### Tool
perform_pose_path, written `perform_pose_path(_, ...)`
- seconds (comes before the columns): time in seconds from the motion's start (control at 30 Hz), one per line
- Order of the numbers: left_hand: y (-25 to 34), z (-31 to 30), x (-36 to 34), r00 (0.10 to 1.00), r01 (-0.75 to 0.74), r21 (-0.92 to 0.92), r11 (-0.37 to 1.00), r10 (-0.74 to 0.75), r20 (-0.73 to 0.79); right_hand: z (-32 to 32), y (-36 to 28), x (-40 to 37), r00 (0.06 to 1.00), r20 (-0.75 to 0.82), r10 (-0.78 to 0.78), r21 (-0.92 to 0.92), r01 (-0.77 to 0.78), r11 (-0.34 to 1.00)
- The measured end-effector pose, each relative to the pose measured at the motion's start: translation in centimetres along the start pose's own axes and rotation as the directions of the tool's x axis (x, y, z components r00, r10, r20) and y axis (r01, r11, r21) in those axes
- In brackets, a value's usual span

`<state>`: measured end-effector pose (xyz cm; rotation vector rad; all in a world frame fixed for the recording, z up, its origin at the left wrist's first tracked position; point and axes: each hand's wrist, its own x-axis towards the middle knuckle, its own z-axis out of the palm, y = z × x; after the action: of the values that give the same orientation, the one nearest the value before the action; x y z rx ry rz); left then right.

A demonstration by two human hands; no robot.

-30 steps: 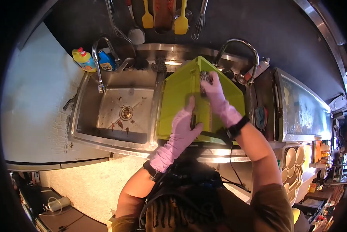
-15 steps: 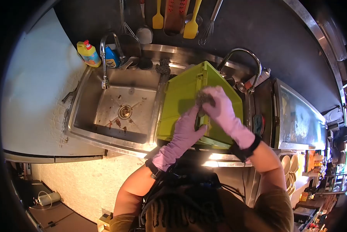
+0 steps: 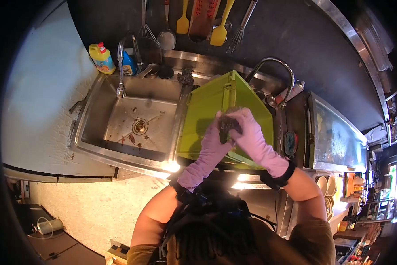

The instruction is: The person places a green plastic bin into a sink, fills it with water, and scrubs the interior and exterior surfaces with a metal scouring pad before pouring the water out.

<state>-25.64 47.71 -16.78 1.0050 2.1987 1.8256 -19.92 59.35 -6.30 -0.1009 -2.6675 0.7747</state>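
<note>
Both my hands wear pink gloves and meet over a green plastic crate (image 3: 205, 104) that leans in the right sink. A dark, wiry scrubber (image 3: 230, 124) is between them. My left hand (image 3: 214, 143) has its fingers closed on the scrubber's left side. My right hand (image 3: 249, 132) is closed round its right side, fingertips on the top. Part of the crate's corner is hidden behind the hands.
At left, the steel sink (image 3: 96, 112) has food scraps round its drain. Behind it stand a yellow bottle (image 3: 102, 59), a blue bottle (image 3: 128, 65) and a faucet (image 3: 120, 66). Another faucet (image 3: 291, 79) arches behind the crate. A second scrubber (image 3: 185, 76) lies on the back ledge.
My right hand has come down and turned inward with the scrubber. My left hand has also shifted, and both hands now hold the scrubber together. The view has moved slightly.
</note>
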Motion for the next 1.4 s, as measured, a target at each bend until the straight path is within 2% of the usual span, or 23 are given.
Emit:
perform_pose_path(0.13,0.7,-0.5,-0.4,1.0,0.008,0.036,0.999,-0.008,0.01,-0.1,2.5,3.0,0.999,0.027,0.036,-0.026,-0.036,0.999)
perform_pose_path(0.2,1.9,-1.1,-0.5,0.996,0.076,0.018,0.997,-0.077,0.046,0.5,5.2,7.1,0.995,-0.053,0.081,-0.132,-0.088,0.987)
perform_pose_path(0.33,2.6,-1.8,0.0,0.99,0.114,0.006,0.993,-0.114,0.083,1.4,6.8,11.9,0.992,-0.054,0.117,-0.279,-0.128,0.952)
perform_pose_path(0.43,2.5,-1.8,0.0,0.985,0.137,0.001,0.991,-0.137,0.107,0.6,4.1,7.8,0.998,-0.027,0.062,-0.151,-0.065,0.986)
perform_pose_path(0.53,0.8,-0.8,-0.2,0.999,0.015,0.115,0.993,-0.02,0.039,0.0,0.8,2.2,0.998,0.058,-0.021,-0.051,0.024,0.998)
perform_pose_path(0.63,1.1,-0.9,-0.2,0.999,0.019,0.064,0.998,-0.021,0.028,-0.6,-0.1,0.2,0.993,0.088,-0.084,-0.017,0.086,0.996)
perform_pose_path(0.73,1.9,-1.3,-0.3,0.998,0.02,0.202,0.979,-0.031,0.052,-0.5,2.8,4.1,0.997,0.076,0.0,-0.035,0.003,0.999)
perform_pose_path(0.77,2.3,-1.5,-0.4,0.996,0.047,0.186,0.981,-0.06,0.065,-0.4,4.2,5.8,1.0,0.013,0.005,-0.026,-0.004,1.0)
perform_pose_path(0.83,3.0,-2.0,-0.2,0.99,0.101,0.157,0.982,-0.114,0.077,0.4,7.4,9.9,1.0,0.001,0.006,-0.145,-0.006,0.989)
perform_pose_path(0.87,2.7,-1.9,-0.2,0.993,0.085,0.167,0.982,-0.098,0.072,0.3,7.5,11.5,0.996,0.017,0.086,-0.17,-0.082,0.982)
perform_pose_path(0.9,2.3,-1.6,-0.2,0.994,0.07,0.176,0.982,-0.083,0.067,0.7,9.1,13.2,0.998,0.004,0.061,-0.181,-0.059,0.982)
perform_pose_path(1.0,2.7,-2.0,0.0,0.99,0.091,0.119,0.989,-0.102,0.093,1.4,11.8,17.8,0.986,0.018,0.163,-0.249,-0.154,0.956)
perform_pose_path(1.1,3.0,-2.0,0.1,0.981,0.134,0.045,0.99,-0.139,0.132,2.1,12.5,17.1,0.997,0.03,-0.071,-0.284,0.077,0.956)
perform_pose_path(1.13,2.9,-2.0,0.3,0.979,0.141,0.027,0.99,-0.143,0.143,1.5,12.6,16.9,0.996,-0.009,-0.094,-0.226,0.089,0.97)
perform_pose_path(1.23,1.2,-0.9,0.0,0.999,-0.033,0.045,0.998,0.033,-0.005,-1.9,10.3,15.6,0.991,-0.083,-0.101,-0.086,0.094,0.992)
perform_pose_path(1.33,2.0,-1.3,0.3,1.0,-0.014,0.067,0.998,0.014,0.008,-1.7,9.0,12.0,0.957,0.071,-0.282,-0.098,0.288,0.953)
perform_pose_path(1.37,2.6,-1.7,0.4,0.993,0.055,0.045,0.997,-0.06,0.1,-0.4,9.4,10.7,0.966,0.098,-0.24,-0.123,0.251,0.96)
perform_pose_path(1.4,2.4,-1.6,0.2,0.994,0.057,0.034,0.998,-0.06,0.096,-0.1,8.6,9.3,0.974,0.081,-0.213,-0.097,0.22,0.971)
